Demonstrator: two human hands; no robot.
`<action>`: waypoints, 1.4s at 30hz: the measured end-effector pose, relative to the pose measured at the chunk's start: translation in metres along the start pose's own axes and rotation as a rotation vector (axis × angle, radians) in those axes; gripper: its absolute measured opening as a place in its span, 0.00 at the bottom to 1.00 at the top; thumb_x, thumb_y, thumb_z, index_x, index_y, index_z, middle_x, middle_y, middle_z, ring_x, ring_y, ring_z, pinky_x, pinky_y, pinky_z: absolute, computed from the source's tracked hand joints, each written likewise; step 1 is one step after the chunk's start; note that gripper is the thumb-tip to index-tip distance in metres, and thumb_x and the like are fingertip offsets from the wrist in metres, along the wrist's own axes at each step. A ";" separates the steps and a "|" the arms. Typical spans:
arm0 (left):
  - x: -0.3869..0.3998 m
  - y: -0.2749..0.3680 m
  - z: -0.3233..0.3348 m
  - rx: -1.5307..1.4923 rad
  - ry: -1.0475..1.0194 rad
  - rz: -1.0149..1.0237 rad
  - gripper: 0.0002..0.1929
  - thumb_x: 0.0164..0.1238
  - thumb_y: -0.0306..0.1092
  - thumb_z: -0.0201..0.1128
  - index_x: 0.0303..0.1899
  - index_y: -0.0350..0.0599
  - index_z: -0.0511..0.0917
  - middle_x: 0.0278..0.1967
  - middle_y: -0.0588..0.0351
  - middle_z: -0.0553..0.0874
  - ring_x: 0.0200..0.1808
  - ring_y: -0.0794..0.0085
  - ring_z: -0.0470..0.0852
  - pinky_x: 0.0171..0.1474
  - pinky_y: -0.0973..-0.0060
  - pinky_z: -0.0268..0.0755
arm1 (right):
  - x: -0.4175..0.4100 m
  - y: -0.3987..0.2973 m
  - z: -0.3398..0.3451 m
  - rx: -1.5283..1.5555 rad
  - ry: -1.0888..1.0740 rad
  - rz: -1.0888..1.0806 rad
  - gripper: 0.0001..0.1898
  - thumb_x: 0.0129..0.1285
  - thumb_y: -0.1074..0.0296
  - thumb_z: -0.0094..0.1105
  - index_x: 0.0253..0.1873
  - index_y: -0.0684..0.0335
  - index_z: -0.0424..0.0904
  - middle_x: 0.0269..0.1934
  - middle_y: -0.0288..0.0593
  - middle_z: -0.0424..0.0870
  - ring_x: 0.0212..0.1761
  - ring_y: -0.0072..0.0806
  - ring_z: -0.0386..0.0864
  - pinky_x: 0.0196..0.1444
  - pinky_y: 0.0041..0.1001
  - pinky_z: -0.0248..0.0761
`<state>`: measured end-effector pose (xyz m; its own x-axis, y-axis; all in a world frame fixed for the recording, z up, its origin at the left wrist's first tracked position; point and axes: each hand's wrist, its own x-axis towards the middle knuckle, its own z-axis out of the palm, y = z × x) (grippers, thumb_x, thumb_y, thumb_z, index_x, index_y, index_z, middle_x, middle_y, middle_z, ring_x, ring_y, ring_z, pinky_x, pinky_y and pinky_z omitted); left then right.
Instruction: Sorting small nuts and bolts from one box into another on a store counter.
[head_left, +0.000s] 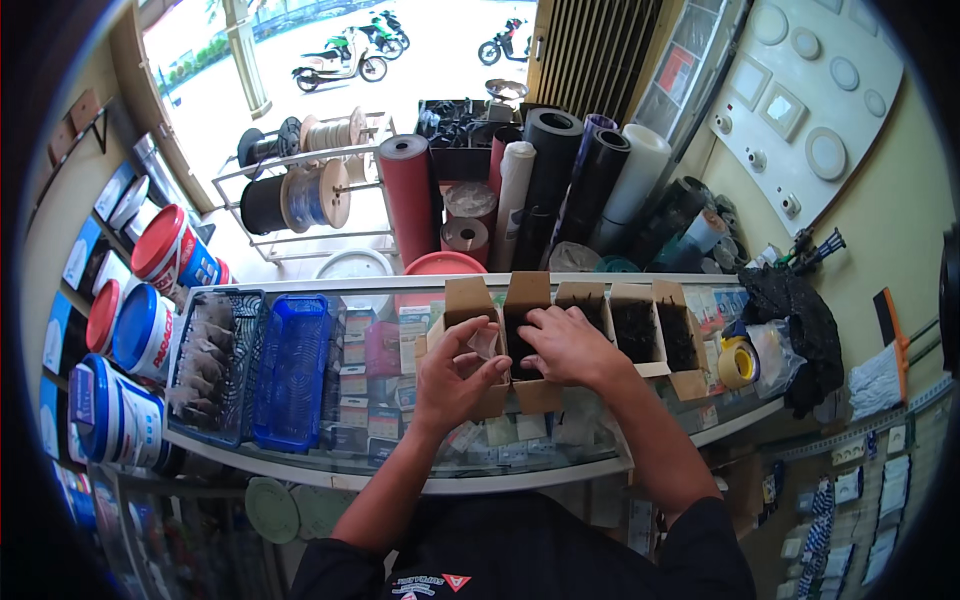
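My left hand (450, 379) holds a small clear plastic bag (486, 342) between thumb and fingers, over the leftmost open cardboard box (466, 300). In the second cardboard box (531, 291), my right hand (571, 346) has its fingertips down among small dark pieces, probably black screws; what they touch is hidden. To the right stand more open cardboard boxes (679, 330), filled with similar dark pieces (635, 331). The boxes form a row on a glass-topped display counter (525, 427), their flaps folded outwards.
On the counter's left, a dark plastic basket (259, 322) holds several filled small bags (204, 352); beside it is a blue plastic basket (289, 375). Rolls of tape (739, 361) and a black plastic bag (787, 322) lie right. Upright material rolls (555, 180) stand beyond.
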<state>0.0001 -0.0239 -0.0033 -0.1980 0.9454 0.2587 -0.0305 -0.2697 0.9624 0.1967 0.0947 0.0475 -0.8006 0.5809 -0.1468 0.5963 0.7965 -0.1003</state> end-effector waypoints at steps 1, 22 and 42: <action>0.000 -0.001 -0.001 0.032 -0.006 -0.016 0.32 0.74 0.26 0.78 0.75 0.38 0.74 0.66 0.52 0.86 0.65 0.72 0.86 0.63 0.72 0.85 | 0.004 0.000 -0.005 -0.010 -0.078 0.014 0.31 0.70 0.49 0.75 0.72 0.58 0.82 0.70 0.51 0.80 0.76 0.46 0.74 0.76 0.45 0.64; 0.012 -0.003 -0.006 0.124 -0.145 0.070 0.34 0.68 0.27 0.82 0.74 0.43 0.78 0.66 0.54 0.87 0.67 0.70 0.86 0.64 0.69 0.86 | 0.022 0.008 -0.028 0.048 -0.243 -0.072 0.31 0.59 0.50 0.80 0.66 0.57 0.88 0.60 0.49 0.84 0.69 0.46 0.81 0.72 0.43 0.71; 0.017 -0.014 -0.013 -0.092 -0.162 0.013 0.34 0.72 0.25 0.79 0.76 0.37 0.73 0.68 0.50 0.85 0.68 0.69 0.86 0.69 0.67 0.84 | 0.019 0.014 -0.038 0.040 -0.316 -0.176 0.35 0.54 0.62 0.79 0.70 0.54 0.86 0.60 0.49 0.85 0.65 0.47 0.84 0.71 0.42 0.74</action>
<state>-0.0153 -0.0064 -0.0136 -0.0392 0.9568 0.2882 -0.1198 -0.2909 0.9492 0.1879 0.1232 0.0804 -0.8373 0.3495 -0.4204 0.4576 0.8688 -0.1892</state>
